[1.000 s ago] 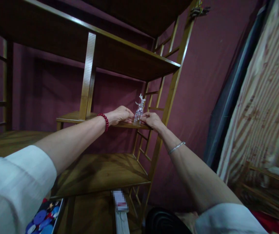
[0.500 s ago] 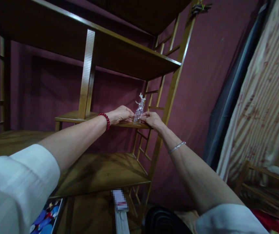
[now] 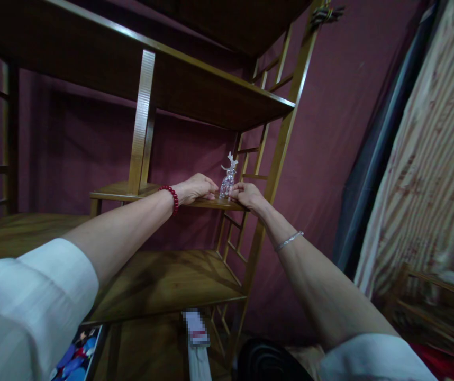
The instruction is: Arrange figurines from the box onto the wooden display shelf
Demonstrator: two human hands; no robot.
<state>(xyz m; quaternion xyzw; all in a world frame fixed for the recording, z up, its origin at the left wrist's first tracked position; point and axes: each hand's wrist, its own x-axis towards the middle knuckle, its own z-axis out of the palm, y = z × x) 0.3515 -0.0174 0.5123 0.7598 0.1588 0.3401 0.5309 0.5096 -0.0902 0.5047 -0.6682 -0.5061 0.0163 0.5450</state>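
A clear glass deer figurine (image 3: 227, 177) with frosted antlers stands upright on the small raised wooden shelf (image 3: 199, 202). My right hand (image 3: 247, 194), a silver bracelet on its wrist, has its thumb and fingers closed at the deer's lower right side. To the left of the figurine is my left hand (image 3: 199, 188), its wrist circled by red beads. The left fingers are slightly bent and parted, with their tips just short of the deer and nothing seen in them.
The shelves belong to a wooden rack (image 3: 286, 132) with lattice sides, against a purple wall. A post (image 3: 142, 121) rises left of my hands. Below are a white stand with a blurred top (image 3: 196, 328) and a box of colourful items (image 3: 76, 357). A striped curtain (image 3: 429, 159) hangs at right.
The left fingertips have drawn back very slightly from the deer, which appears a touch further right. The right hand stays at its base.
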